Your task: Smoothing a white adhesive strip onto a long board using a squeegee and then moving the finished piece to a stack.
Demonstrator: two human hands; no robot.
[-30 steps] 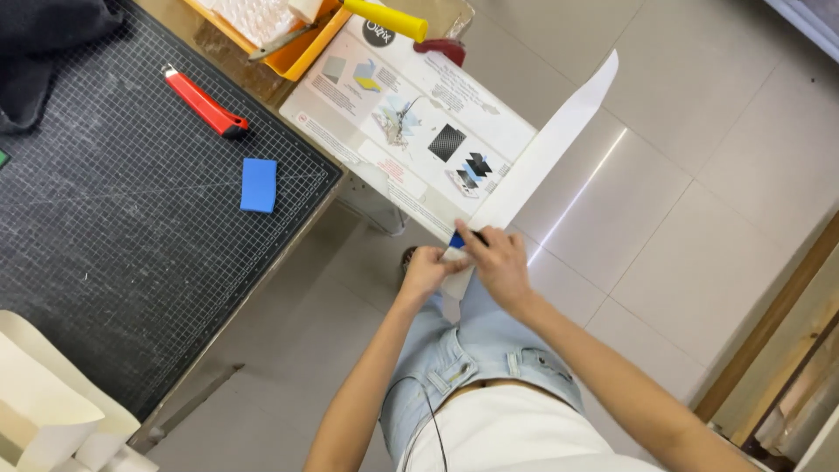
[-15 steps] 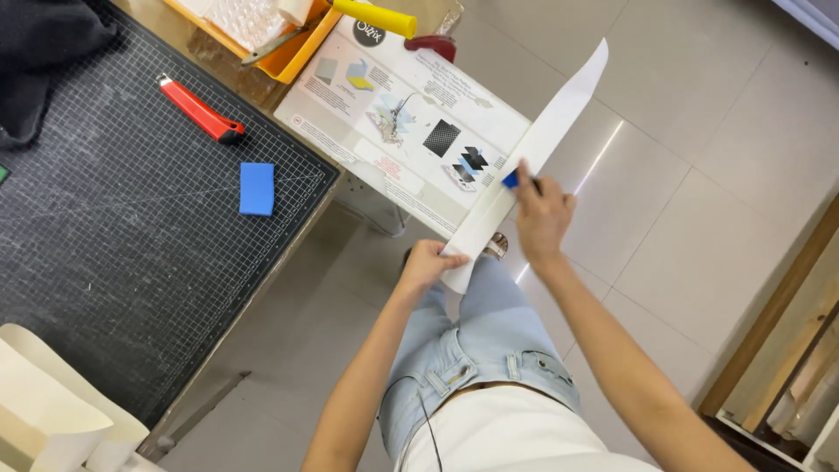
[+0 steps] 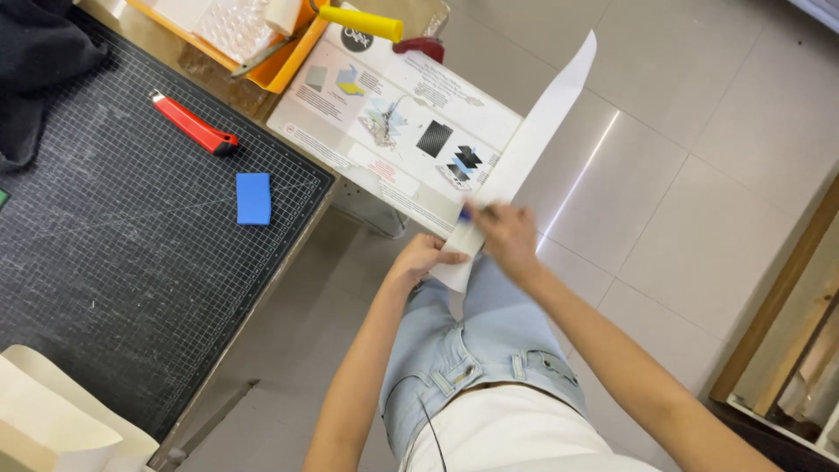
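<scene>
My left hand (image 3: 422,259) pinches the near end of a long white strip (image 3: 536,144) that runs along the edge of a printed sheet (image 3: 398,127). My right hand (image 3: 507,236) presses a small blue tool (image 3: 466,212) against the strip close to the left hand; it is motion-blurred. The sheet lies half on the table corner and sticks out over my lap. The far end of the strip rises free over the floor tiles.
A black gridded cutting mat (image 3: 131,227) covers the table at left, with a red utility knife (image 3: 194,124) and a blue block (image 3: 253,197) on it. An orange tray (image 3: 253,52), a yellow-handled roller (image 3: 360,21) and white folded card (image 3: 52,411) lie around.
My right hand slid out along the strip to its middle half a second ago and has now come back down near the left hand. The left hand stayed put.
</scene>
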